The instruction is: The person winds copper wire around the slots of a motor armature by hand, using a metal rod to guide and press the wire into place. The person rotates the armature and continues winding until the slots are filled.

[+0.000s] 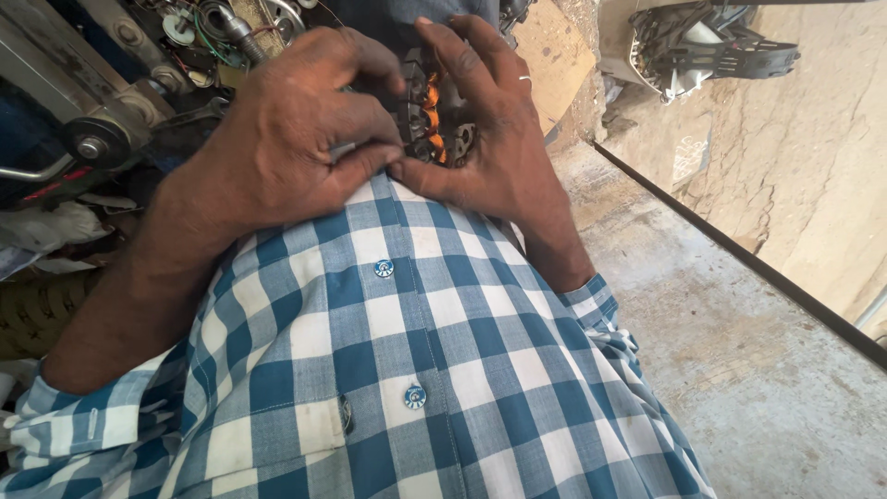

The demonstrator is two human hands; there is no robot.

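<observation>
Copper-wound motor part (430, 115) gripped by both hands.

**Inspector:** What is concealed on the wound metal part (432, 115)?

**Assistant:** Most of it. The left hand (296, 139) and right hand (490, 139) cover its sides; only a dark strip with orange windings shows between them. Its outline cannot be told, and its lower portion is hidden behind the checked shirt (388, 370).

**Inspector:** Anything cut off?

**Assistant:** The black plastic housing (711, 46) runs past the top edge. The clutter of machine parts (111, 111) runs off the left edge, its pieces too tangled to identify.
</observation>
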